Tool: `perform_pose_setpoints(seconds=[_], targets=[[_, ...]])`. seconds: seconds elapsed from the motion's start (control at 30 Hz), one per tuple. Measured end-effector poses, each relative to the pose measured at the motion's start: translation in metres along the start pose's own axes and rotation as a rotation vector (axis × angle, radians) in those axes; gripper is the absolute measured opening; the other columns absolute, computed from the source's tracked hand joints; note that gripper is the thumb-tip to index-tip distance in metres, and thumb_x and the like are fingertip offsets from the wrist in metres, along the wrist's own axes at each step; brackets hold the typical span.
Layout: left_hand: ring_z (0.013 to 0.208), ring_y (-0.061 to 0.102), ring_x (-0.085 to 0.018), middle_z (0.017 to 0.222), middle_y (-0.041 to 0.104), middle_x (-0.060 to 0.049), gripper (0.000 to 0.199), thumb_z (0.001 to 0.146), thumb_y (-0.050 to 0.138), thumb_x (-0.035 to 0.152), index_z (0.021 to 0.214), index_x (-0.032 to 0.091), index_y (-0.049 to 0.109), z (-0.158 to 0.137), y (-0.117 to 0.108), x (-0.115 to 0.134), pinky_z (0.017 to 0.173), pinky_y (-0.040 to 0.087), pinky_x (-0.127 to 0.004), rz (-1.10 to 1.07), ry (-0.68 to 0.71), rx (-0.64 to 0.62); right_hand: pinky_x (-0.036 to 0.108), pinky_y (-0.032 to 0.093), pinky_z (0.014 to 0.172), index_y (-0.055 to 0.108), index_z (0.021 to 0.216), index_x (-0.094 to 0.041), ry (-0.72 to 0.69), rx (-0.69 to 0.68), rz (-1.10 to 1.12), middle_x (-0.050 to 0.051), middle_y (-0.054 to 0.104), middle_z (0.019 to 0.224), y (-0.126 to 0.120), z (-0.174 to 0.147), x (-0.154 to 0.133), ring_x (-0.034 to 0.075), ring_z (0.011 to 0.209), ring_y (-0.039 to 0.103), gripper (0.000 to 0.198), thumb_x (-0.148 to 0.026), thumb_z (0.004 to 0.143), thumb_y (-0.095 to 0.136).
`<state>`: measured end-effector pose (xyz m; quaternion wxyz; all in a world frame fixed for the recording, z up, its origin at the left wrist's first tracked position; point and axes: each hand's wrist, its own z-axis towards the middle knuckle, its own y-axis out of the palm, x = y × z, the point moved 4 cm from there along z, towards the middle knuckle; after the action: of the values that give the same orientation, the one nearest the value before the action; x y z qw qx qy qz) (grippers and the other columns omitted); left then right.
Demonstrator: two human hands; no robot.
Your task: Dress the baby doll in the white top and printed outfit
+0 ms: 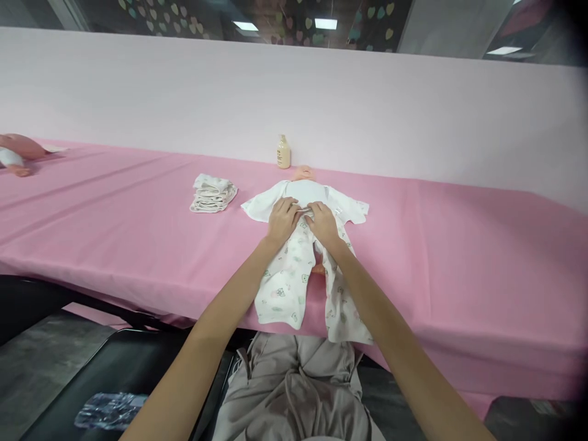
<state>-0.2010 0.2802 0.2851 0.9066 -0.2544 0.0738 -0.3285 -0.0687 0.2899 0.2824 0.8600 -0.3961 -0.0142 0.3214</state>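
Observation:
A baby doll (303,173) lies on its back, head toward the wall, wearing a white long-sleeved top (263,201) with its sleeves spread out. White printed baby pants (285,285) cover its lower body, the legs hanging toward the table's front edge. At the waist, my left hand (283,218) pinches the pants' waistband on the left side. My right hand (323,222) grips the same waistband a little to the right, fingers curled over it. Between the pant legs, a bit of the doll's skin-coloured leg shows. My fingertips partly hide the waistband.
The pink-covered table (482,263) runs along a white wall. Folded cloths (214,194) lie left of the doll, and a cream pump bottle (283,153) stands behind its head. Another doll (22,149) is at far left. A black chair (87,367) carries a shiny plastic packet (109,409).

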Motion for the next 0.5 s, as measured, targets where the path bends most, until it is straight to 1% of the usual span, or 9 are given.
perform_pose_setpoints(seconds=[0.07, 0.13, 0.17, 0.2, 0.27, 0.3, 0.33, 0.43, 0.5], targets=[[0.103, 0.053, -0.023, 0.102, 0.062, -0.013, 0.019, 0.092, 0.042, 0.024, 0.095, 0.015, 0.059, 0.001, -0.002, 0.006, 0.095, 0.042, -0.04, -0.013, 0.076, -0.001, 0.042, 0.036, 0.098, 0.061, 0.095, -0.013, -0.048, 0.006, -0.035, 0.012, 0.061, 0.096, 0.001, 0.0, -0.002, 0.026, 0.094, 0.054, 0.018, -0.014, 0.086, 0.046], [0.093, 0.056, -0.022, 0.09, 0.062, -0.011, 0.021, 0.093, 0.039, 0.024, 0.093, 0.016, 0.058, 0.002, -0.003, 0.013, 0.087, 0.045, -0.038, -0.04, 0.168, -0.041, 0.041, 0.033, 0.102, 0.062, 0.087, -0.014, -0.086, -0.012, -0.02, 0.011, 0.062, 0.09, 0.001, -0.001, -0.005, 0.024, 0.092, 0.054, 0.019, -0.011, 0.083, 0.044], [0.087, 0.057, -0.021, 0.085, 0.062, -0.01, 0.021, 0.093, 0.037, 0.024, 0.092, 0.016, 0.057, 0.003, -0.004, 0.016, 0.083, 0.046, -0.036, -0.057, 0.187, -0.055, 0.04, 0.035, 0.101, 0.061, 0.087, -0.014, -0.085, -0.031, 0.007, 0.01, 0.062, 0.088, 0.001, -0.001, -0.007, 0.024, 0.091, 0.055, 0.02, -0.01, 0.082, 0.043], [0.083, 0.057, -0.021, 0.083, 0.062, -0.01, 0.022, 0.094, 0.036, 0.024, 0.092, 0.016, 0.057, 0.003, -0.005, 0.018, 0.079, 0.046, -0.035, -0.077, 0.173, -0.053, 0.039, 0.039, 0.097, 0.061, 0.088, -0.014, -0.067, -0.053, 0.037, 0.01, 0.062, 0.088, 0.001, -0.002, -0.008, 0.024, 0.09, 0.055, 0.02, -0.01, 0.081, 0.043], [0.08, 0.058, -0.02, 0.084, 0.062, -0.009, 0.022, 0.094, 0.036, 0.027, 0.094, 0.016, 0.056, 0.005, -0.007, 0.017, 0.074, 0.045, -0.032, -0.129, 0.053, -0.024, 0.037, 0.044, 0.085, 0.061, 0.094, -0.014, 0.008, -0.09, 0.102, 0.01, 0.064, 0.086, 0.0, -0.003, -0.009, 0.024, 0.086, 0.056, 0.021, -0.016, 0.082, 0.043], [0.077, 0.058, -0.019, 0.083, 0.063, -0.008, 0.023, 0.094, 0.037, 0.029, 0.096, 0.016, 0.055, 0.005, -0.008, 0.014, 0.072, 0.044, -0.031, -0.158, -0.034, -0.023, 0.036, 0.045, 0.081, 0.061, 0.095, -0.015, 0.056, -0.092, 0.147, 0.009, 0.064, 0.085, -0.001, -0.003, -0.008, 0.024, 0.083, 0.057, 0.022, -0.019, 0.083, 0.043], [0.073, 0.058, -0.018, 0.079, 0.062, -0.006, 0.023, 0.093, 0.038, 0.032, 0.097, 0.017, 0.055, 0.005, -0.008, 0.012, 0.07, 0.043, -0.029, -0.184, -0.116, -0.048, 0.035, 0.046, 0.079, 0.061, 0.096, -0.017, 0.105, -0.073, 0.209, 0.007, 0.065, 0.085, -0.002, -0.003, -0.006, 0.023, 0.081, 0.058, 0.022, -0.021, 0.083, 0.043], [0.057, 0.051, -0.015, 0.062, 0.055, 0.003, 0.028, 0.085, 0.053, 0.043, 0.099, 0.019, 0.056, 0.006, -0.006, 0.006, 0.059, 0.036, -0.026, -0.254, -0.28, -0.231, 0.031, 0.045, 0.082, 0.063, 0.091, -0.019, 0.238, 0.054, 0.515, 0.003, 0.067, 0.09, -0.006, 0.0, 0.005, 0.019, 0.084, 0.061, 0.022, -0.02, 0.078, 0.045], [0.057, 0.049, -0.013, 0.062, 0.054, 0.005, 0.033, 0.074, 0.065, 0.045, 0.094, 0.019, 0.058, 0.007, -0.005, 0.002, 0.058, 0.034, -0.024, -0.352, -0.339, -0.337, 0.029, 0.045, 0.082, 0.065, 0.085, -0.018, 0.331, 0.114, 0.721, 0.003, 0.068, 0.09, -0.008, 0.002, 0.013, 0.018, 0.086, 0.061, 0.02, -0.02, 0.072, 0.05]])
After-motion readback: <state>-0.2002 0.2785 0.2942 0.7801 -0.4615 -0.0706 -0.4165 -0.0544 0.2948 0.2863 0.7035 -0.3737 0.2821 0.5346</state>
